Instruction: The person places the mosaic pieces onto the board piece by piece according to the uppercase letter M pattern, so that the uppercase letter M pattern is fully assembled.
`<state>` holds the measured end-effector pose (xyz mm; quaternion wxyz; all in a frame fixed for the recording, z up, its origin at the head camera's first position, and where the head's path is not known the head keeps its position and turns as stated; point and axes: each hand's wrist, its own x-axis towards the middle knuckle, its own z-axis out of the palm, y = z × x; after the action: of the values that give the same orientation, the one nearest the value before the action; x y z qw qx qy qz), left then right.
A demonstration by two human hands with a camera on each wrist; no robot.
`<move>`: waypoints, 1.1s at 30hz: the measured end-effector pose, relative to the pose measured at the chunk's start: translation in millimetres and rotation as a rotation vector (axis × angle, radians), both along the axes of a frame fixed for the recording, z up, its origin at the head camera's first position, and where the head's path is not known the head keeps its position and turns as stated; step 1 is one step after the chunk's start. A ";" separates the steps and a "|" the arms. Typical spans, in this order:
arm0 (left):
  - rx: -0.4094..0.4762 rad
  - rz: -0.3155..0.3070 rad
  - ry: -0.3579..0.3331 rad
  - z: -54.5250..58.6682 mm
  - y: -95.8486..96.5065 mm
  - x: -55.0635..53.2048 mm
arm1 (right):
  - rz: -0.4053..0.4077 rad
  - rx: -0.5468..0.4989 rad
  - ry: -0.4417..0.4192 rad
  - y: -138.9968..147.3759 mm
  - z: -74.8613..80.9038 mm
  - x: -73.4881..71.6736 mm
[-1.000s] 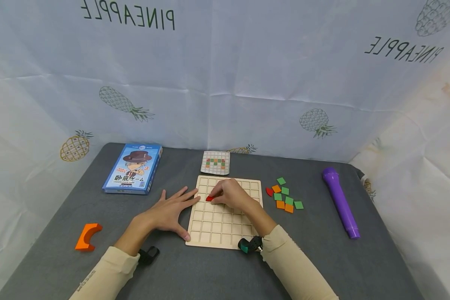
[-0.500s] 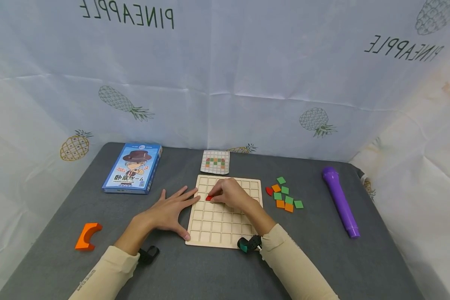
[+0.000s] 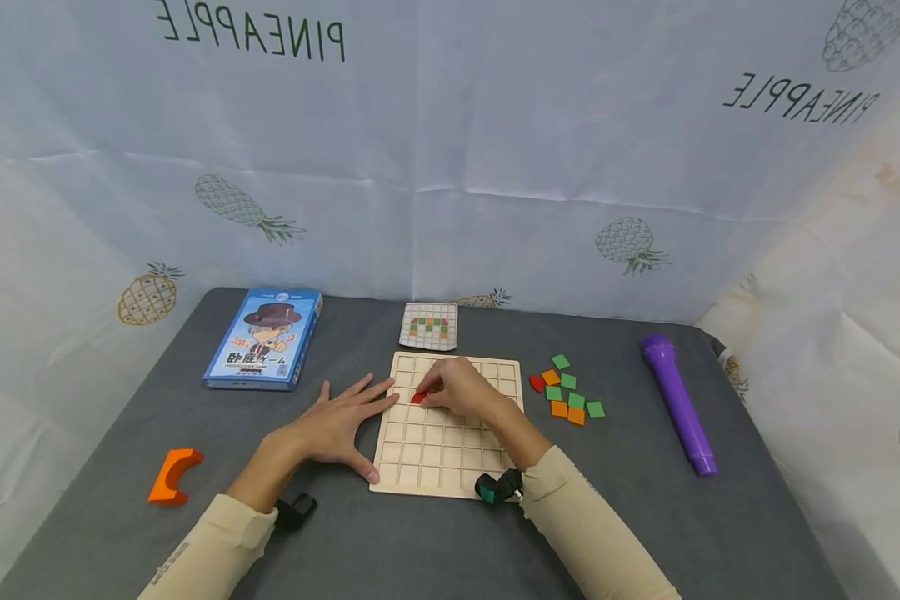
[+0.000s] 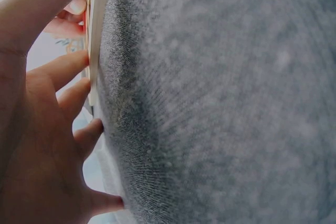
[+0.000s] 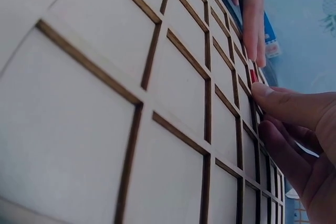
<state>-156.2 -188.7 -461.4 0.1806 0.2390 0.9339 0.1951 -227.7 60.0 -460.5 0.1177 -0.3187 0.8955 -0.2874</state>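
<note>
A wooden grid board (image 3: 421, 454) lies on the grey table, its cells marked off by raised or cut lines. My right hand (image 3: 461, 388) is over the board's upper left part and pinches a red piece (image 3: 418, 398) at one of the cells. In the right wrist view, the thumb (image 5: 283, 103) hides most of that red piece. Fingers spread, my left hand (image 3: 337, 427) rests at the board's left edge, with its thumb by the near left corner. The left wrist view shows fingertips against the board's side (image 4: 96, 30) and on the cloth.
Right of the board lie several green tiles (image 3: 576, 401), orange tiles (image 3: 558, 408) and a red piece (image 3: 536, 382). A patterned grid card (image 3: 429, 326) sits behind it. A blue game box (image 3: 264, 339), an orange arch block (image 3: 172, 477) and a purple microphone-shaped stick (image 3: 678, 404) lie farther out.
</note>
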 end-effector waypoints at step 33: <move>0.027 -0.009 0.010 -1.4 1.2 3.8 | 0.048 0.007 -0.048 12.1 15.4 3.1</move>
<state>-152.4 -187.4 -462.8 0.1734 0.2465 0.9311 0.2054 -224.5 72.1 -445.2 0.1471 -0.3329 0.8855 -0.2888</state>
